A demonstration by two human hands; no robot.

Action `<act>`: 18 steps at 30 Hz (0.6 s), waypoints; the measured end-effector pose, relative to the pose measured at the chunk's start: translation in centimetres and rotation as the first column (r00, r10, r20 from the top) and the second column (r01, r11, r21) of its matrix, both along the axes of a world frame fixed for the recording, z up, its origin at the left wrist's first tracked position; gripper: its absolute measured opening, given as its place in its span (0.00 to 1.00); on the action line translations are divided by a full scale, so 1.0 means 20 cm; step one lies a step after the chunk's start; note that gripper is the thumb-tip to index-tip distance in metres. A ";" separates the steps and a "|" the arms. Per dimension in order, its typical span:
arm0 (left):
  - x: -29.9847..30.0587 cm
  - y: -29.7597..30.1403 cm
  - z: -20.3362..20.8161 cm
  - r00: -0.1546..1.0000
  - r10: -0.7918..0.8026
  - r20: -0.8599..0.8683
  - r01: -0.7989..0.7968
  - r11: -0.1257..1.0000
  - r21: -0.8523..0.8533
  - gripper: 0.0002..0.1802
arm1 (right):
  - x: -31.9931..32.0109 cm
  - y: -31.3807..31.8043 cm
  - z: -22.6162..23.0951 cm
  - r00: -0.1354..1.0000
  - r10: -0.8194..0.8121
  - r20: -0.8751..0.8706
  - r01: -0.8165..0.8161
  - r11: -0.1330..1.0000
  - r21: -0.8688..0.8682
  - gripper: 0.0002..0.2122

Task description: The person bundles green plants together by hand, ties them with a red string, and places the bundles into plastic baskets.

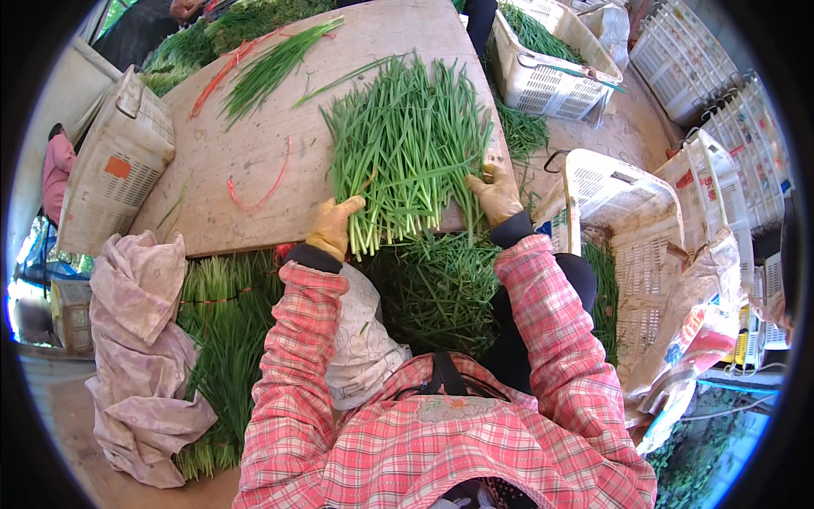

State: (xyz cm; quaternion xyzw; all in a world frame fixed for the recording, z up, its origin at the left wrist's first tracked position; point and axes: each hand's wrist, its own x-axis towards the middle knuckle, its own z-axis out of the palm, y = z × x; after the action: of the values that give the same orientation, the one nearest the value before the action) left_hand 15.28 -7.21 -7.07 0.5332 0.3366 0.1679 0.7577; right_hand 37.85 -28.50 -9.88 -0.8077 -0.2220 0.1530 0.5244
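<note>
A wide, loose pile of garlic chives [407, 140] lies on the wooden table, leaf ends away from me and pale cut ends over the near edge. My left hand [335, 226], in a yellowish glove, closes on the pile's near left corner, its thumb on the stalks. My right hand [497, 195], gloved alike, closes on the right side near the table's edge. The fingertips of both are partly hidden. Farther off on the table lies a smaller bunch of chives [275, 72] beside red ties [222, 78]. Another red tie [261, 188] lies nearer.
Below the table edge [229, 248] is a heap of loose greens [437, 293]. Bundled chives [225, 322] and a pale cloth [140, 356] lie at left. White crates stand left [119, 165], right [627, 204] and far right, one holding greens [551, 72]. Another person's hand [186, 8] shows far left.
</note>
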 end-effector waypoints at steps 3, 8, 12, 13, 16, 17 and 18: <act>0.09 -0.09 0.08 0.999 0.040 0.012 -0.039 0.999 -0.021 0.14 | -0.12 0.14 0.12 1.000 -0.013 -0.004 0.013 1.000 -0.016 0.29; 0.19 -0.09 -0.04 0.998 -0.058 -0.025 0.062 0.953 0.296 0.19 | -0.25 0.28 0.27 0.981 0.113 -0.157 -0.103 0.992 0.071 0.35; 0.20 -0.17 0.03 0.956 -0.170 0.239 0.206 0.970 -0.133 0.20 | -0.15 0.30 0.15 0.922 0.351 -0.163 -0.326 0.932 0.161 0.39; 0.17 -0.16 0.01 0.947 -0.176 0.270 0.216 0.969 -0.123 0.20 | -0.16 0.30 0.14 0.908 0.377 -0.185 -0.354 0.924 0.144 0.40; 0.15 -0.13 -0.04 0.955 -0.255 0.151 0.250 0.967 0.048 0.24 | -0.23 0.30 0.16 0.894 0.403 -0.194 -0.364 0.908 0.208 0.38; 0.14 -0.14 -0.03 0.951 -0.239 0.196 0.248 0.968 -0.025 0.24 | -0.25 0.28 0.17 0.891 0.389 -0.233 -0.340 0.913 0.226 0.37; 0.13 -0.18 0.04 0.947 -0.217 0.239 0.245 0.965 -0.093 0.23 | -0.30 0.26 0.24 0.884 0.380 -0.272 -0.318 0.916 0.246 0.36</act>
State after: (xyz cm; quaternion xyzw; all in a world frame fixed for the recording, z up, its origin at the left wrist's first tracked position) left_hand 17.90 -10.79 -6.20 0.4992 0.1929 0.1167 0.8367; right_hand 31.88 -23.24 -5.06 -0.6644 -0.2918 0.3490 0.5930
